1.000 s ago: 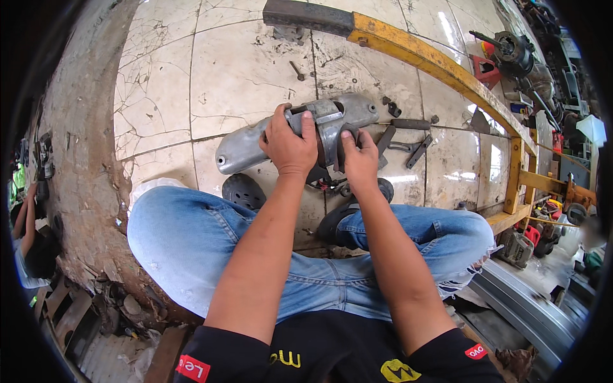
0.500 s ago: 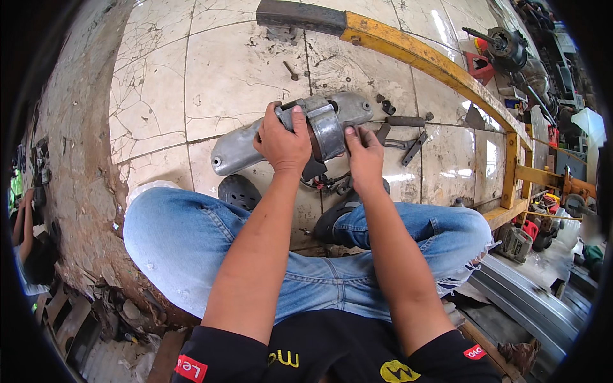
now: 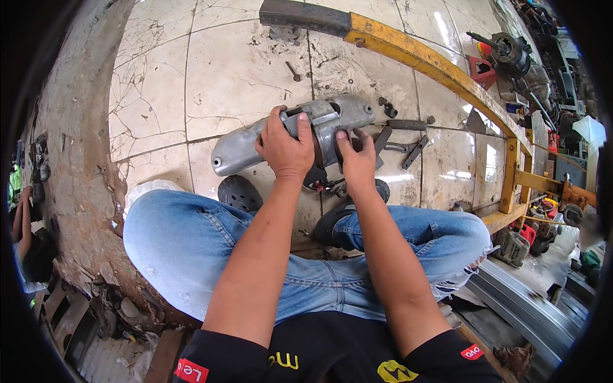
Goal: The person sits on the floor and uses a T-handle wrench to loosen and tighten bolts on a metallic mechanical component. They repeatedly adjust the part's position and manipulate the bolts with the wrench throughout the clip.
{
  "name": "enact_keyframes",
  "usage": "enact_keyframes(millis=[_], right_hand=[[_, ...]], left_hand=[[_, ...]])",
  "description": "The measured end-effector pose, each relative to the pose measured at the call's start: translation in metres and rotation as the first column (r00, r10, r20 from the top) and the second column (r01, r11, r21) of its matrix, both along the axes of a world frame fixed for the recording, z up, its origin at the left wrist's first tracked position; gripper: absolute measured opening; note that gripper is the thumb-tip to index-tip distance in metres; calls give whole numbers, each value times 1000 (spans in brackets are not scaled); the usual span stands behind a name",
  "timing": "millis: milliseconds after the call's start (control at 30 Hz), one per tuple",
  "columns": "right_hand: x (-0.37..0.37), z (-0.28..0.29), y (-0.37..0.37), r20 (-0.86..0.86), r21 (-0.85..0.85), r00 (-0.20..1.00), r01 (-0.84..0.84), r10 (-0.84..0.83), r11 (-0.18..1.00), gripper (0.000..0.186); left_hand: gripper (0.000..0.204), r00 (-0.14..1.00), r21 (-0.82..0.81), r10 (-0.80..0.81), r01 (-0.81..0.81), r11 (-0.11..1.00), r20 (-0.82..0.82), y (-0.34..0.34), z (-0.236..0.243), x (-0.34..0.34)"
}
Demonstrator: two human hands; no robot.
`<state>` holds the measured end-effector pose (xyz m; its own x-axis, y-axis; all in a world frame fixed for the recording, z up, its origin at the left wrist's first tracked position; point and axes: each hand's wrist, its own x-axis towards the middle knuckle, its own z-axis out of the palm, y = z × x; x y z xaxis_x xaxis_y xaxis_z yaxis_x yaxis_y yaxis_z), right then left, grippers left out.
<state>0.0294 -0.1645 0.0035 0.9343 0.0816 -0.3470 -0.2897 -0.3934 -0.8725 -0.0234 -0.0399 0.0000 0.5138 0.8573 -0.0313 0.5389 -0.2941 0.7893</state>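
A long grey cast-metal part with holed ends lies slanted across the tiles in front of me, with a curved metal housing at its middle. My left hand is closed on the housing's left side, thumb up along its top. My right hand is closed round a dark rounded piece at the housing's right; what that piece is, I cannot make out. A dark rod, a flat dark bracket and small dark pieces lie to the right. A bolt lies beyond.
A yellow steel frame arches over the back and right. My bent legs and dark clogs are below the part. Machine parts, cans and steel channels crowd the right. Another person's arm shows at the far left.
The middle housing turned toward me half a second ago and is now back much as it was a second ago. My right hand has shifted slightly left along with it.
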Motion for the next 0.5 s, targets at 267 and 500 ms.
enact_keyframes(millis=[267,500], right_hand=[[-13,-16,11,179,-69,983,-13,26,998,63],[1,-10,23,138,-118,985,121,-105,986,69]], left_hand=[[54,998,51,61,-61,997,-14,-5,-2,2],[54,997,14,70,-70,997,-12,-7,-2,4]])
